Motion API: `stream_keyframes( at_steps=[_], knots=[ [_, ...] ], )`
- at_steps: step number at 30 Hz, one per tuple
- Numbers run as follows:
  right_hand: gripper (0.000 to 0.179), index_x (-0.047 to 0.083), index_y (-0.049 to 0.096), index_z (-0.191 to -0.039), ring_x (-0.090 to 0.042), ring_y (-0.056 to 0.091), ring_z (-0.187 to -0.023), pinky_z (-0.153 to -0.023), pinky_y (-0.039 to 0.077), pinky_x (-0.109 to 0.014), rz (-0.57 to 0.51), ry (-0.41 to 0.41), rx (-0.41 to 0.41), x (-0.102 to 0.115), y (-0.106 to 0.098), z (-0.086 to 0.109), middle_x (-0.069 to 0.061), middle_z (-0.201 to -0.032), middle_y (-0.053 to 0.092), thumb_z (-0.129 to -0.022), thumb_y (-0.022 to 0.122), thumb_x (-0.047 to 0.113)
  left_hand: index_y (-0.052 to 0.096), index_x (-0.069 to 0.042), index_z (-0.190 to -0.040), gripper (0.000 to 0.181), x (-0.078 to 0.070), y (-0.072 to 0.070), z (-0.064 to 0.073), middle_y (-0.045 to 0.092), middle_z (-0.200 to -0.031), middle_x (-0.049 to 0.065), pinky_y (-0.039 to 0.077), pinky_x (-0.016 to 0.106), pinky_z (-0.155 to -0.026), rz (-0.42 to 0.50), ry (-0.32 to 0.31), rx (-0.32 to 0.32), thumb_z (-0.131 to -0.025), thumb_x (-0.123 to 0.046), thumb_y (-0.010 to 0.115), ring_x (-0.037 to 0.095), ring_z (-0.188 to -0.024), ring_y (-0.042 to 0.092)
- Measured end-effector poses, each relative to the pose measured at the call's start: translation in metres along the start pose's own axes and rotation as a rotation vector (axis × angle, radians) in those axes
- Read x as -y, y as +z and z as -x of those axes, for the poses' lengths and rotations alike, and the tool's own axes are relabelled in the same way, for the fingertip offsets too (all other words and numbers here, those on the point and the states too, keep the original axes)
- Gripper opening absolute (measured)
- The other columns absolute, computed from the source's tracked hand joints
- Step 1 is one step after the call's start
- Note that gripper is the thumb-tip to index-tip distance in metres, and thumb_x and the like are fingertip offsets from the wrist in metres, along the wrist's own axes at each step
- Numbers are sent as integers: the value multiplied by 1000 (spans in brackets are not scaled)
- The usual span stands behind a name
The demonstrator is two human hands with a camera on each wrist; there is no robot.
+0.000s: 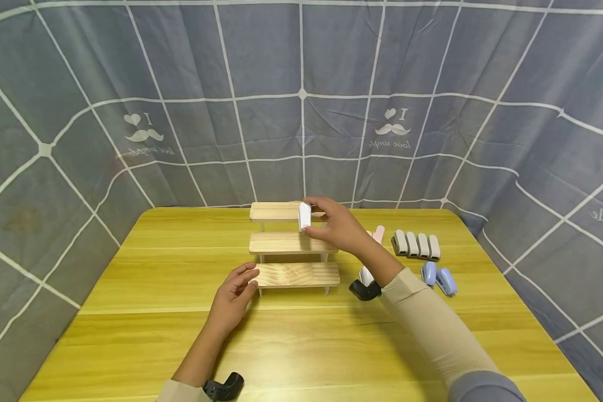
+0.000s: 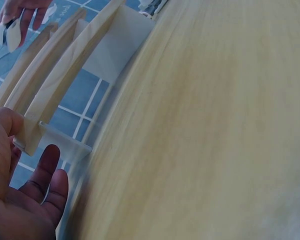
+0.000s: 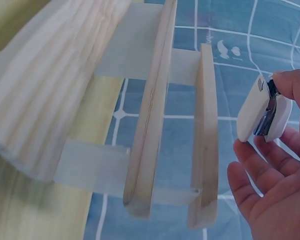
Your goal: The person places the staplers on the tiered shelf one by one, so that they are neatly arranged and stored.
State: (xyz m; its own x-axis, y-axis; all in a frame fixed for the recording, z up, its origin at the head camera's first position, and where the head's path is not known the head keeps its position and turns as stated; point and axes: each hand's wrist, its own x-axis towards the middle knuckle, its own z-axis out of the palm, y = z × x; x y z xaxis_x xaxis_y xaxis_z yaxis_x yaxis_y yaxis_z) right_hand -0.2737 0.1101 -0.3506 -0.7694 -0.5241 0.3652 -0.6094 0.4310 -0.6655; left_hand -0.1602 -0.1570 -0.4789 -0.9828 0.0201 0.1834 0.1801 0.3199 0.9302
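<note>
My right hand (image 1: pixel 339 226) holds a small white stapler (image 1: pixel 304 216) between thumb and fingers, at the top tier of a three-tier wooden display stand (image 1: pixel 296 274). In the right wrist view, the stapler (image 3: pixel 253 110) is tilted, its dark metal part showing between two white sides. My left hand (image 1: pixel 233 298) is at the left end of the lowest board. The left wrist view has the thumb of this hand (image 2: pixel 15 195) against the board's end (image 2: pixel 32 127), one finger partly hidden behind it and other fingers loosely bent.
Right of the stand, several grey staplers (image 1: pixel 416 245) stand in a row, with two blue staplers (image 1: pixel 438 277) nearer. A pink stapler (image 1: pixel 379 234) and another white one (image 1: pixel 365 276) are partly hidden by my right arm. A grey checked curtain (image 1: pixel 261 128) hangs behind the wooden table (image 1: pixel 146 290).
</note>
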Motion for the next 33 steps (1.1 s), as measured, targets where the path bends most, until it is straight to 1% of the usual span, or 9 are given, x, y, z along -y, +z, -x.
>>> stream_keyframes(
  at_steps=[2, 6, 9, 12, 15, 19, 21, 23, 33],
  knots=[
    [63, 3, 53, -140, -23, 59, -118, -93, 50, -37, -19, -12, 3, 2, 3, -6, -9, -133, 58, -85, 81, 18, 63, 1, -131, 32, -3, 0, 1, 47, -148, 5, 44, 44, -100, -3, -12, -1, -102, -11, 57, 27, -131, 47],
    [62, 2, 54, -139, -23, 59, -116, -94, 50, -36, -47, -21, 21, 4, 11, -18, -10, -132, 58, -85, 80, 15, 62, 6, -129, 31, -24, -1, 5, 47, -147, 12, 44, 34, -98, -3, -15, -1, -101, -5, 56, 31, -129, 48],
    [61, 3, 54, -139, -23, 59, -115, -94, 50, -36, -52, -25, 38, 4, 19, -25, -9, -129, 59, -85, 80, 15, 62, 8, -128, 30, -38, -3, 10, 49, -146, 14, 44, 26, -95, 5, -9, -5, -100, -2, 57, 31, -128, 50],
    [59, 4, 55, -138, -21, 60, -113, -94, 50, -36, -50, -28, 45, 3, 26, -32, -7, -128, 59, -85, 80, 16, 62, 7, -128, 30, -39, -3, 11, 49, -145, 14, 44, 25, -95, -2, 0, -6, -100, -3, 57, 31, -127, 51],
    [59, 4, 54, -138, -20, 60, -114, -94, 50, -32, -73, -18, 48, 3, 31, -38, -6, -127, 60, -85, 79, 14, 62, 8, -127, 30, -34, -2, 9, 49, -145, 14, 45, 28, -95, -7, 3, -9, -100, -3, 57, 32, -127, 50],
    [60, 2, 52, -140, -21, 60, -115, -92, 51, -28, -125, 3, 68, 6, 35, -45, -7, -127, 59, -87, 78, 13, 63, 4, -128, 30, -16, 1, 3, 49, -146, 9, 45, 30, -95, -2, -6, -16, -100, -5, 58, 29, -128, 50],
    [61, 4, 51, -142, -20, 61, -115, -90, 51, -27, -122, 23, 74, 8, 36, -49, -6, -128, 59, -88, 77, 15, 64, 2, -129, 30, -5, 1, 0, 49, -147, 6, 45, 29, -96, 7, -2, -16, -100, -7, 58, 27, -128, 50],
    [62, 6, 50, -142, -19, 61, -115, -89, 52, -27, -108, 37, 78, 10, 38, -52, -5, -128, 59, -88, 77, 17, 64, 0, -129, 30, 0, 2, -1, 49, -146, 4, 45, 27, -96, 14, 11, -11, -100, -9, 59, 25, -128, 50],
    [63, 9, 48, -146, -17, 57, -121, -90, 51, -28, -24, 42, 115, 22, 44, -73, -4, -138, 54, -91, 74, 25, 64, 0, -129, 31, 1, 1, 0, 48, -147, 5, 46, 29, -96, 16, 29, -7, -101, -11, 60, 26, -128, 50]
  ],
)
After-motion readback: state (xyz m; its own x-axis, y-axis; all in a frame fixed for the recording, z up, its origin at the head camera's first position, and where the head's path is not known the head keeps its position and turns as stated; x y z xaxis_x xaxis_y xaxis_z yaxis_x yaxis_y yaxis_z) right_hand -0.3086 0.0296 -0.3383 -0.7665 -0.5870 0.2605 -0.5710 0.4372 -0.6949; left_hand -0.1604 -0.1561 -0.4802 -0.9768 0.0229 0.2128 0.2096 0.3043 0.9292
